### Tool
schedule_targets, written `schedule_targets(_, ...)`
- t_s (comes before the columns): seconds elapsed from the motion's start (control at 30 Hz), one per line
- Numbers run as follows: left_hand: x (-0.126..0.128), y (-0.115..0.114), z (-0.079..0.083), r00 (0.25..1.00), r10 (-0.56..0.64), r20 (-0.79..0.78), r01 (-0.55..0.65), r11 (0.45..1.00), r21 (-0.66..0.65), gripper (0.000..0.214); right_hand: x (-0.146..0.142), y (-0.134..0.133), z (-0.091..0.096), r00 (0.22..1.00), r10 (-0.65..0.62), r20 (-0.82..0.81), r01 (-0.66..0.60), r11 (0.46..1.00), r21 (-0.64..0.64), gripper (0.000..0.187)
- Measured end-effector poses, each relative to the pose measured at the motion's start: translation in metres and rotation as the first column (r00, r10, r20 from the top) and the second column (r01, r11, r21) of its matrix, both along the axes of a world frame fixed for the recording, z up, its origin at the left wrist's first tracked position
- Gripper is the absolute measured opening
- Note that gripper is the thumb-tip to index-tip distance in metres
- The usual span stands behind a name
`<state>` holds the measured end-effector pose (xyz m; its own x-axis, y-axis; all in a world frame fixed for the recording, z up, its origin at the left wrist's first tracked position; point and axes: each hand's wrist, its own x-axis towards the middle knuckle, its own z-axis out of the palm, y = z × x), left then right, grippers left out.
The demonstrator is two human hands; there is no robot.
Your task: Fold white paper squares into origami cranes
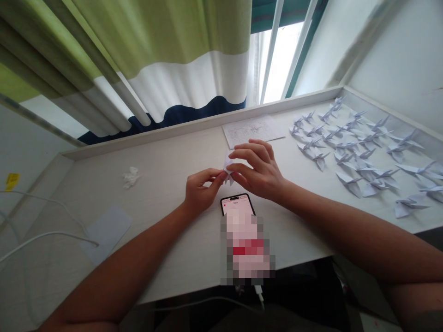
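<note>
Left hand (200,189) and right hand (258,170) meet above the middle of the tabletop (173,157), both pinching one small white folded paper (227,168). The left thumb and forefinger nip its lower edge; the right fingers curl over its top and hide most of it, so its shape cannot be made out. It is held just above the phone (238,205), which lies flat at the near edge. The phone's screen is blurred out and its lower end is hard to see.

To the right, many white cranes (356,147) stand in rows; the farthest run off the frame's right side. A printed page (254,129) lies behind the hands against the back ledge, its print too small to read. Left of the hands sits a crumpled scrap (130,177), and nearer the edge a blank sheet (105,230). A white cable (44,237) ends beside it, cut off at the left. A striped curtain (155,55) hangs behind.
</note>
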<state>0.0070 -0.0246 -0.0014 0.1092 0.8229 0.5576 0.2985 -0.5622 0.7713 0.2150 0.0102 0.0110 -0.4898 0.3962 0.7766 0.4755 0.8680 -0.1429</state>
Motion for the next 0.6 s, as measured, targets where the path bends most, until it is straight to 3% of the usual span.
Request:
schedule_targets(0.2,-0.0003,-0.0006,0.0035,1.000,-0.017,-0.024,0.018,1.000,0.023,0.025,-0.0005,-0.0010,0.0027,0.995,0.036,0.093,-0.039,0.999,0.033,0.014)
schedule_targets(0.33,-0.0009,0.0006,-0.0012,0.999,-0.035,0.020,0.035,0.999,-0.005,0.026,-0.0009,-0.0016,0.0053,0.997,0.037,0.069,-0.041,0.997,0.059,0.012)
schedule_targets(0.5,-0.0013,0.0035,-0.0049,0.984,-0.036,0.177,0.064,0.986,-0.154,0.035,-0.0007,-0.0006,0.0033,0.996,0.055,0.064,-0.055,0.998,0.012,0.017)
schedule_targets(0.6,-0.0020,0.0072,-0.0032,0.963,-0.063,0.262,0.146,0.939,-0.311,0.041,-0.0008,0.0008,0.0012,0.992,0.058,0.114,-0.059,0.998,0.004,0.021)
